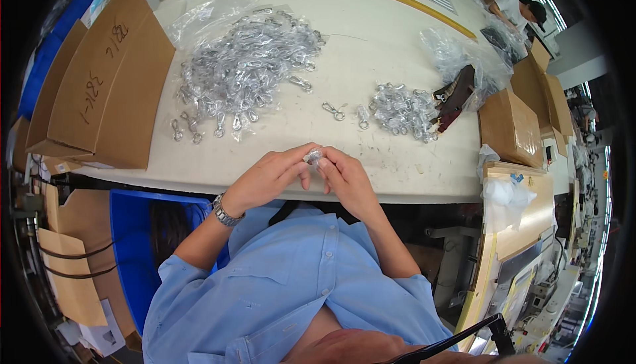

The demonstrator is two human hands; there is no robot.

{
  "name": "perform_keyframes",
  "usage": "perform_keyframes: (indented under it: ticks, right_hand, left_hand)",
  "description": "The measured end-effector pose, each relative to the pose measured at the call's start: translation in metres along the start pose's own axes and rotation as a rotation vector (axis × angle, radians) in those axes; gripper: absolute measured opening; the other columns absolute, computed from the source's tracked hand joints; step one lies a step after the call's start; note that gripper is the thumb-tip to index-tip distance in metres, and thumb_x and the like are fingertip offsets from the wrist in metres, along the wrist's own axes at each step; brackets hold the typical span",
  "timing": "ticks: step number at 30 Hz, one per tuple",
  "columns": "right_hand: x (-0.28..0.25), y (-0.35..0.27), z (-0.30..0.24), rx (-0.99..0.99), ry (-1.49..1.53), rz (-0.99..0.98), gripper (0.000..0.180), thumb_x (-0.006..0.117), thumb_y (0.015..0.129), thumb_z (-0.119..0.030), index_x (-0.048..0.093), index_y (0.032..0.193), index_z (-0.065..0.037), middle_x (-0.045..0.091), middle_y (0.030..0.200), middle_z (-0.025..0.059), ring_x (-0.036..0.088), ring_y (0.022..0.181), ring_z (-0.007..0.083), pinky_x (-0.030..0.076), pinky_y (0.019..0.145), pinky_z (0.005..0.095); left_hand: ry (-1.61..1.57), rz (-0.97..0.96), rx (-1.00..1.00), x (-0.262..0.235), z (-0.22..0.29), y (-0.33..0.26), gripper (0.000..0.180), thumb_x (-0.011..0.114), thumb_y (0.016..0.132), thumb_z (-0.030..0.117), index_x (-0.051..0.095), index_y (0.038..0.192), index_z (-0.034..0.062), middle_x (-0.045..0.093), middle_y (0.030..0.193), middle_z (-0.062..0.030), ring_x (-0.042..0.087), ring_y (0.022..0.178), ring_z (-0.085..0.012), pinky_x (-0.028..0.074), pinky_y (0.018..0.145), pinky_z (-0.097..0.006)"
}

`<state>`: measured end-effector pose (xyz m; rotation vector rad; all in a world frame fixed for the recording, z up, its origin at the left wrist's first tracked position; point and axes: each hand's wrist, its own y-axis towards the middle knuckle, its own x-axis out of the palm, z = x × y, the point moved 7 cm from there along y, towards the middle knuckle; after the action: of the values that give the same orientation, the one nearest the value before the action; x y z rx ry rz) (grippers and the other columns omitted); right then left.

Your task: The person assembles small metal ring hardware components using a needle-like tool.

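Note:
Close to the table's front edge, my left hand [268, 177] and my right hand [350, 184] meet, fingertips pinched on a small plastic-wrapped snap hook [312, 157]. The fingers hide much of it. Beyond my left hand spreads a large heap of metal snap hooks in clear plastic sleeves [242, 59]. A smaller pile of snap hooks [404, 112] lies to the right. Between the two piles are a snap hook [334, 111] that looks bare and a sleeved one [362, 117].
A tall cardboard box [109, 86] stands at the left, a blue bin [132, 251] below the table edge. At the right are a dark zippered item [457, 98], clear plastic bags [447, 52] and a cardboard box [510, 129]. Another person [520, 13] works at the far right.

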<state>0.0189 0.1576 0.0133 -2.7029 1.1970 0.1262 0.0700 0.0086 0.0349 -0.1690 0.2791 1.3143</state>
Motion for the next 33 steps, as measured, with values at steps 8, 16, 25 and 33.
perform_keyframes:
  ticks: [8, 16, 25, 33]
  right_hand:
    - [0.012, 0.002, 0.018, 0.076, 0.271, -0.006, 0.023, 0.048, 0.112, -0.013, 0.064, 0.121, 0.002, 0.053, 0.082, -0.0004, 0.051, 0.065, 0.0074, 0.052, 0.055, 0.0268]
    - [-0.005, 0.009, 0.019, 0.103, 0.407, -0.002, 0.023, 0.052, 0.110, -0.010, 0.064, 0.125, 0.003, 0.058, 0.086, 0.0006, 0.050, 0.066, 0.0059, 0.052, 0.054, 0.0280]
    - [-0.074, 0.062, -0.070, -0.647, -1.057, 0.555, 0.032, 0.075, 0.090, -0.004, 0.070, 0.122, -0.005, 0.073, 0.116, 0.0144, 0.068, 0.110, 0.0351, 0.054, 0.095, 0.0452]
    - [0.002, 0.189, -0.014, -0.458, -1.364, 0.243, 0.016, 0.073, 0.087, -0.014, 0.074, 0.101, -0.006, 0.075, 0.102, 0.0110, 0.071, 0.094, 0.0315, 0.058, 0.076, 0.0433]
  left_hand:
    - [-0.147, 0.118, -0.039, 0.015, -0.019, 0.010, 0.041, 0.048, 0.110, 0.011, 0.056, 0.150, 0.0043, 0.070, 0.084, -0.0066, 0.062, 0.064, -0.0148, 0.050, 0.062, -0.032]
    - [0.352, 0.307, 0.094, 0.006, -0.018, 0.024, 0.032, 0.054, 0.106, 0.009, 0.063, 0.136, 0.0042, 0.064, 0.073, -0.0127, 0.065, 0.063, -0.0232, 0.050, 0.063, -0.038]
    - [-0.017, 0.451, -0.154, -0.031, -0.055, 0.010, 0.022, 0.060, 0.106, 0.014, 0.074, 0.117, 0.0006, 0.059, 0.067, -0.0048, 0.056, 0.061, -0.0107, 0.045, 0.060, -0.030]
    - [-0.202, 0.460, -0.130, -0.036, -0.068, 0.008, 0.022, 0.060, 0.108, 0.015, 0.076, 0.114, 0.0016, 0.057, 0.070, 0.0032, 0.050, 0.064, -0.0037, 0.042, 0.061, -0.023]
